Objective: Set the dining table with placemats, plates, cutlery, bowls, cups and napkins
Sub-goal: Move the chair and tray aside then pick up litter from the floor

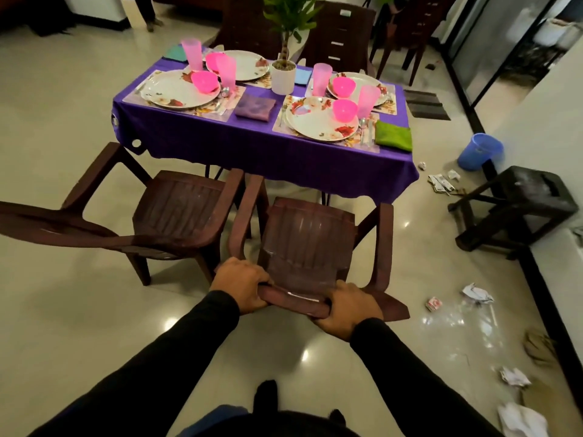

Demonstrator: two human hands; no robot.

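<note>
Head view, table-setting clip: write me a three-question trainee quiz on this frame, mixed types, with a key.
1. True or false: both hands grip the top of the near chair's backrest.
2. How many pink cups stand on the table?
3. The green napkin lies: A) on a plate, B) right of the near right plate, C) on the floor.

Key:
1. True: left hand and right hand hold the near chair.
2. Four, e.g. one pink cup on the table.
3. B: green napkin, near right plate.
</note>
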